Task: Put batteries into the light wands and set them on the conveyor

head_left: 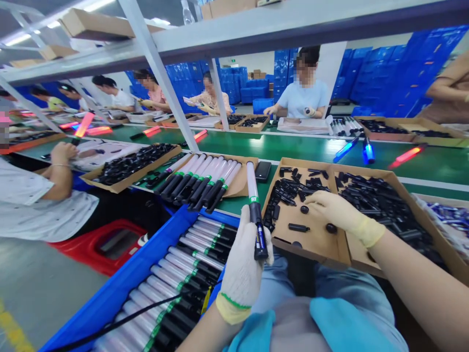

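My left hand (244, 266), in a white knit glove over a yellowish one, is closed around the black handle of a light stick (253, 190). The stick is upright, with a clear tube on top, a green band and an uncovered battery slot facing me. A blue battery (260, 237) shows in that slot. My right hand (339, 215), in a yellowish glove, hovers over a cardboard tray (318, 247) of small black plastic parts. Its fingers are stretched out and slightly bent, close to a round black cap (304, 209). A black cover piece (298, 228) lies nearby.
More black parts (384, 210) fill the tray at right. Finished-looking sticks (205, 178) lie in a row at left, others in a blue bin (120, 288) below. A green conveyor (256, 146) carries lit sticks. A co-worker's hand (63, 154) holds a red one.
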Action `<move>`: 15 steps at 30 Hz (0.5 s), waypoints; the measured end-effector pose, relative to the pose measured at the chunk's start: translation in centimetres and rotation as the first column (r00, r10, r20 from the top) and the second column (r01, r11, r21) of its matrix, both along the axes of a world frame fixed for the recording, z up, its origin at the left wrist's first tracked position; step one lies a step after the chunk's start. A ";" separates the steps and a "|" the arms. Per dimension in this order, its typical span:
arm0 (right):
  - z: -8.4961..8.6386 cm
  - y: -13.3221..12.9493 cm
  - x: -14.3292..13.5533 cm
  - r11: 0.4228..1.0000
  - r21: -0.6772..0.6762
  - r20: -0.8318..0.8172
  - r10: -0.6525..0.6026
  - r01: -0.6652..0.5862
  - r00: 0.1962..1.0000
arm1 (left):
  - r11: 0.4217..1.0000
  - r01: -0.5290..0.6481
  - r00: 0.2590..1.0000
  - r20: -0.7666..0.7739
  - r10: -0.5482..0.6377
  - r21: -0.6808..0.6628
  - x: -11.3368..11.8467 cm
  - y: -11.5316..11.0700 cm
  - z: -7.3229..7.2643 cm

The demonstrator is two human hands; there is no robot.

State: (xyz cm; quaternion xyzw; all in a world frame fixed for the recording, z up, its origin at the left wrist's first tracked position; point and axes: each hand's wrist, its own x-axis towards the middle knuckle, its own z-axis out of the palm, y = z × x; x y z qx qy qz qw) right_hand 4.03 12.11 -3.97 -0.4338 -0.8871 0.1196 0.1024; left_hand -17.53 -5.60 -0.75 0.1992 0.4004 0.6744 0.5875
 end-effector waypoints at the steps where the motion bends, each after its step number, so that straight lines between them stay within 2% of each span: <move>1: -0.2 -0.4 0.2 0.999 0.004 -0.004 -0.034 0.034 0.999 | 1.000 0.003 1.000 0.003 -0.003 -0.008 0.3 0.1 0.1; 7: -3.0 -3.6 -2.3 0.998 -0.057 0.014 -0.007 0.008 1.000 | 0.997 0.069 0.997 0.022 -0.068 -0.042 2.5 0.3 0.7; 9: -3.1 -4.1 -2.6 0.998 -0.069 -0.022 -0.016 0.014 1.000 | 0.995 0.098 0.995 0.021 -0.098 -0.025 3.1 0.1 0.8; 12: -1.2 -5.1 -1.0 0.996 -0.091 -0.112 -0.024 0.014 0.993 | 0.989 0.150 0.988 0.051 -0.149 -0.016 3.5 -0.2 0.7; 15: 2.7 -7.2 1.5 0.998 -0.060 -0.287 -0.005 -0.012 0.958 | 0.975 0.222 0.969 0.116 -0.218 -0.019 4.3 -0.4 0.3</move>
